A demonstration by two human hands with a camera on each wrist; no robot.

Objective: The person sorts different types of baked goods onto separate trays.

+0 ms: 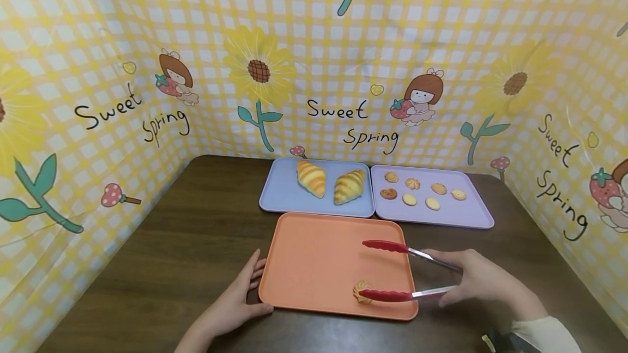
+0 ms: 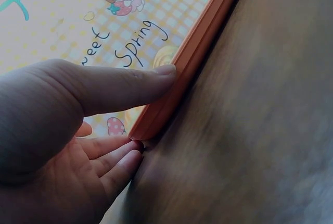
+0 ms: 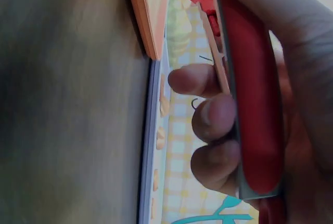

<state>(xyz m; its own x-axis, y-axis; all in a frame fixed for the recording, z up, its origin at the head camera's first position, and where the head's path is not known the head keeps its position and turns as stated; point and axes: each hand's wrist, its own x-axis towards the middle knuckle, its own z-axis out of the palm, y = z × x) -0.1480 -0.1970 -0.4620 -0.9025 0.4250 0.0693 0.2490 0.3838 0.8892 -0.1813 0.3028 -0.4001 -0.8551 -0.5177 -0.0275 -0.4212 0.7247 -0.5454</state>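
Observation:
My right hand [image 1: 483,282] grips red-tipped metal tongs [image 1: 387,294] by the handles, their arms spread wide over the orange tray [image 1: 319,266]. In the right wrist view, fingers curl round the red handle [image 3: 255,88]. Beneath the tongs' nearer tip a swirled cookie [image 1: 360,287] lies on the tray, partly covered; whether they touch cannot be told. My left hand [image 1: 235,293] rests against the tray's near left corner, fairly straight fingers along the left side, thumb on the front rim. The left wrist view shows that thumb [image 2: 130,86] against the orange rim [image 2: 182,78].
Behind the orange tray, a blue tray [image 1: 279,203] bears two croissants [image 1: 311,178]. Beside it on the right, a lilac tray [image 1: 466,217] holds several small cookies [image 1: 432,204]. All stand on a dark wooden table [image 1: 171,233], with a yellow checked cloth [image 1: 324,59] hanging around it.

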